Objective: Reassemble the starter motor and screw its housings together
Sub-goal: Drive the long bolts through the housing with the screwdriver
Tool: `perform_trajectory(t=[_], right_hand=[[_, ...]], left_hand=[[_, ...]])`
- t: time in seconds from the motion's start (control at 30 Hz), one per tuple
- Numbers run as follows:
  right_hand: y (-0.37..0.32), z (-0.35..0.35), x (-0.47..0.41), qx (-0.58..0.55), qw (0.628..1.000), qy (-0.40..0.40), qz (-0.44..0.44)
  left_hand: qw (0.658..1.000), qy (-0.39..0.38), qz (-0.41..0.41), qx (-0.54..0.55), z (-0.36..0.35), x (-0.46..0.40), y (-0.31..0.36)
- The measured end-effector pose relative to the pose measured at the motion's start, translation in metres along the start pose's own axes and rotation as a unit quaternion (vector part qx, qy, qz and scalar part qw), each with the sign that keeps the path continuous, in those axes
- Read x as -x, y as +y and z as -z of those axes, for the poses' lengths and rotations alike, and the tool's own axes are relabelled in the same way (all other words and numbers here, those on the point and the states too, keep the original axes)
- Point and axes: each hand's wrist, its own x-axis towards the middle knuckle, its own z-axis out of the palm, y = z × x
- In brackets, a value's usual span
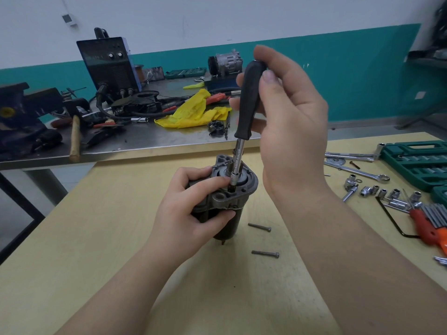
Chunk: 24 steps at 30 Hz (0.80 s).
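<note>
Your right hand point(287, 110) is gripping the black handle of the socket driver point(249, 102) in the upper middle of the frame, the fingers curled round the far side of it and the thumb lying flat against the near side. The driver is leaning slightly, and its socket tip is sitting in the top of the starter motor point(226, 197) at the centre of the frame. Your left hand point(191, 209) is holding the motor upright on the wooden table point(121, 238), thumb pressing on the dark body below the flange, fingers wrapping over the grey end housing, one fingertip touching the driver's tip.

Two loose bolts point(260, 227) are lying on the table just right of and below the motor, apart from each other. At the right edge, loose sockets point(382, 192), wrenches point(358, 170), a red-handled hex key set point(428, 223) and a green socket case point(418, 160) are lying well clear of your hands. Behind, a metal bench point(150, 139) is carrying a yellow cloth point(193, 112) and a hammer point(75, 139).
</note>
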Motion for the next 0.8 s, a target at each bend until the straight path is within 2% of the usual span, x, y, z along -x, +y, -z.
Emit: perform_trajectory(t=[0.2,0.37,0.63,0.8], right_hand=[[-0.0006,-0.0019,-0.0009,0.052,0.998,0.01,0.045],[0.0007,-0.0008,0.0001,0.002,1.0,0.013,0.012],[-0.0029,-0.0027,0.0004,0.054,0.998,0.015,0.041],[0.0007,-0.0011,0.001,0.01,1.0,0.006,0.01]], left_hand=[[1.0,0.0,0.007,0.004,-0.0005,0.0007,-0.0002],[1.0,0.004,0.004,0.007,-0.0012,0.0004,0.0001],[1.0,0.002,0.007,0.004,-0.0009,0.0004,-0.0003],[1.0,0.004,0.005,0.003,-0.0006,0.0003,0.0007]])
